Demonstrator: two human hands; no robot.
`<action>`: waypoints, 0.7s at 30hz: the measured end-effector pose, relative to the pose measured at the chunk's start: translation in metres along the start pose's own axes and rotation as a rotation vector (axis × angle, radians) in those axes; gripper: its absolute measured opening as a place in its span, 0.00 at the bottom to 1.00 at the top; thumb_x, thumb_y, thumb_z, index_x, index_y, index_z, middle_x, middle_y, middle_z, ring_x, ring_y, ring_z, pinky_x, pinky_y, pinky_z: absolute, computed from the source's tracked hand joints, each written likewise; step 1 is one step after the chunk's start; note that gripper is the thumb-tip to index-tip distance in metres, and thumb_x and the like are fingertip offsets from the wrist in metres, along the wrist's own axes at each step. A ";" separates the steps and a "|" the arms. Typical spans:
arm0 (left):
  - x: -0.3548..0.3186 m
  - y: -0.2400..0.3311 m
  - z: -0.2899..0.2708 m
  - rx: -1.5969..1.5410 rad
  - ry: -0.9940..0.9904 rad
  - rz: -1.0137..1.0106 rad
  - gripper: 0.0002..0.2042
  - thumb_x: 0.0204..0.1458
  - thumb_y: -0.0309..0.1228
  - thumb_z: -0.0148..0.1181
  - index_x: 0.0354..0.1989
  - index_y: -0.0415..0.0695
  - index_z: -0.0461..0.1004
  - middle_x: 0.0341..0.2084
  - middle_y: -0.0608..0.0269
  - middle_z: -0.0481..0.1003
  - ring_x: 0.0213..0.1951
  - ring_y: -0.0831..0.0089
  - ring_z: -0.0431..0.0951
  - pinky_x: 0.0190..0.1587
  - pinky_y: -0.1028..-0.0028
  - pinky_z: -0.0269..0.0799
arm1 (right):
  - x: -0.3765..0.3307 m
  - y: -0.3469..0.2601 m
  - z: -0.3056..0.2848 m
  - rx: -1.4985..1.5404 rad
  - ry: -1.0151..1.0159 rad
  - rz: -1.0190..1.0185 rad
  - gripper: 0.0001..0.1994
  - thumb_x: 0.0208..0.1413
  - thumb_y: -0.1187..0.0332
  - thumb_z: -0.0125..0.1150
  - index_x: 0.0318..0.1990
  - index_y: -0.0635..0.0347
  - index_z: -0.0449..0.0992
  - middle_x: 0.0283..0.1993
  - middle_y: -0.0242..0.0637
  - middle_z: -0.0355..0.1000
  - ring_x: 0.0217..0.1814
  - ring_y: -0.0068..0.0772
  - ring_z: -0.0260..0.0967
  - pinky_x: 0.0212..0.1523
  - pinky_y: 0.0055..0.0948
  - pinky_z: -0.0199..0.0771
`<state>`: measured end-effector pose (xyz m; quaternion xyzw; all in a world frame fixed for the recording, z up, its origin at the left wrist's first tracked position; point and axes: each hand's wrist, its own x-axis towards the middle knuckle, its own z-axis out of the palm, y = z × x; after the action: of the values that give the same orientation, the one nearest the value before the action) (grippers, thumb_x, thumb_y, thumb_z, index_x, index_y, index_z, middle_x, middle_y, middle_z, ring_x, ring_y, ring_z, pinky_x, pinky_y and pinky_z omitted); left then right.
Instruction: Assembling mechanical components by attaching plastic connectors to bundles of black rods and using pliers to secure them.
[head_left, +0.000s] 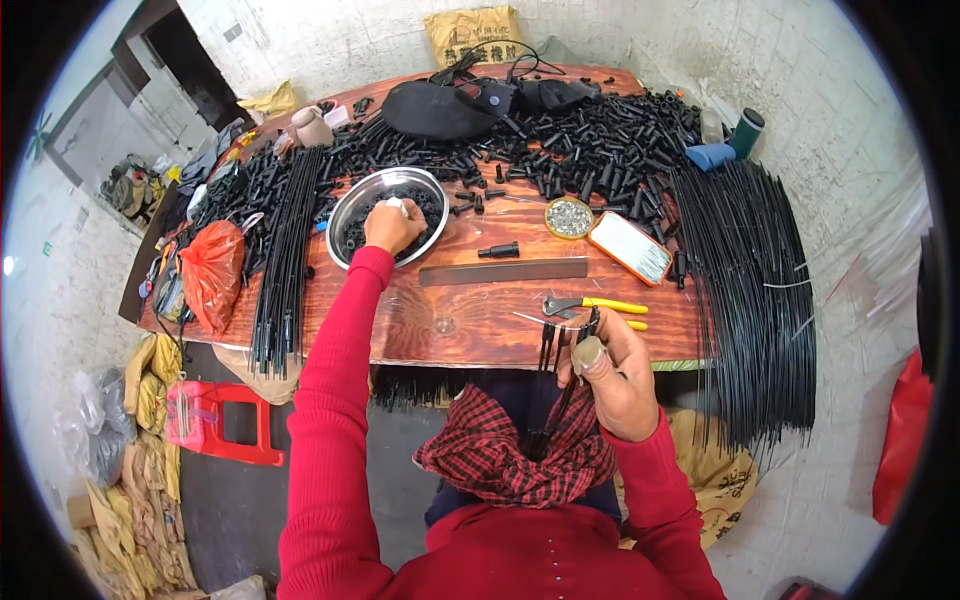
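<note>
Far left of the frame: red plastic stool (222,420) on the floor, sacks beside it, an orange bag (211,270) on the table's left end. Next to it, a bundle of thin black rods (285,265) hanging over the near edge. Left hand (392,226) up in the centre-left, reaching into the steel bowl (345,210), fingers closed around something small and pale; exactly what, cannot tell. Bowl filled with small black caps (425,205). Right hand (615,375) low, right of centre, clenched on a few black rods (552,345) pointing down toward the lap. Just above it on the table: pliers (590,306) with yellow handles, a flat metal bar (503,271), a phone (630,247).

Likely trouble: held rods slipping if the grip loosens; sleeve nudging the overhanging bundle off the edge; caps rolling away.

Surface: glossy reddish wood table (470,325), crowded with black tubes at the back. Room: rough whitewashed walls, grey floor, a large fan of rods (750,290) at right.
</note>
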<state>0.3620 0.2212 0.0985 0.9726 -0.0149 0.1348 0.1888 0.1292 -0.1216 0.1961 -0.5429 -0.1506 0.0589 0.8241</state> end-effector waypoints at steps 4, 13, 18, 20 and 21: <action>-0.004 -0.028 0.000 -0.149 0.060 -0.006 0.15 0.38 0.36 0.71 0.34 0.42 0.79 0.26 0.53 0.80 0.32 0.62 0.82 0.37 0.65 0.77 | -0.002 0.001 0.006 0.020 -0.007 -0.015 0.23 0.59 0.53 0.63 0.48 0.65 0.69 0.37 0.34 0.70 0.32 0.23 0.69 0.34 0.23 0.70; -0.071 0.085 -0.078 -1.701 -0.543 -0.191 0.17 0.61 0.28 0.56 0.59 0.40 0.69 0.37 0.66 0.76 0.35 0.81 0.77 0.37 0.81 0.75 | -0.001 0.001 0.008 0.017 -0.024 -0.034 0.22 0.60 0.52 0.61 0.45 0.65 0.69 0.36 0.34 0.69 0.32 0.21 0.67 0.34 0.22 0.68; -0.118 0.128 -0.113 -1.573 -0.737 0.003 0.18 0.59 0.28 0.60 0.58 0.39 0.70 0.42 0.59 0.78 0.38 0.79 0.78 0.40 0.80 0.76 | 0.007 0.000 0.020 -0.008 -0.118 -0.014 0.20 0.63 0.55 0.58 0.46 0.66 0.69 0.36 0.34 0.70 0.33 0.21 0.67 0.36 0.22 0.68; -0.127 0.143 -0.124 -1.576 -0.762 -0.034 0.19 0.59 0.28 0.60 0.59 0.39 0.70 0.42 0.59 0.78 0.38 0.79 0.78 0.40 0.81 0.76 | 0.008 0.004 0.022 0.016 -0.140 -0.024 0.18 0.65 0.57 0.56 0.47 0.66 0.69 0.38 0.33 0.70 0.33 0.20 0.67 0.36 0.21 0.68; -0.131 0.148 -0.130 -1.580 -0.779 -0.071 0.20 0.59 0.28 0.60 0.59 0.39 0.70 0.42 0.60 0.78 0.39 0.79 0.78 0.39 0.81 0.76 | 0.009 0.006 0.023 0.017 -0.140 -0.028 0.18 0.65 0.57 0.56 0.47 0.66 0.69 0.38 0.33 0.70 0.33 0.20 0.67 0.36 0.21 0.68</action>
<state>0.1911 0.1287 0.2330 0.5342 -0.1370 -0.2622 0.7919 0.1311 -0.0969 0.2004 -0.5282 -0.2150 0.0866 0.8169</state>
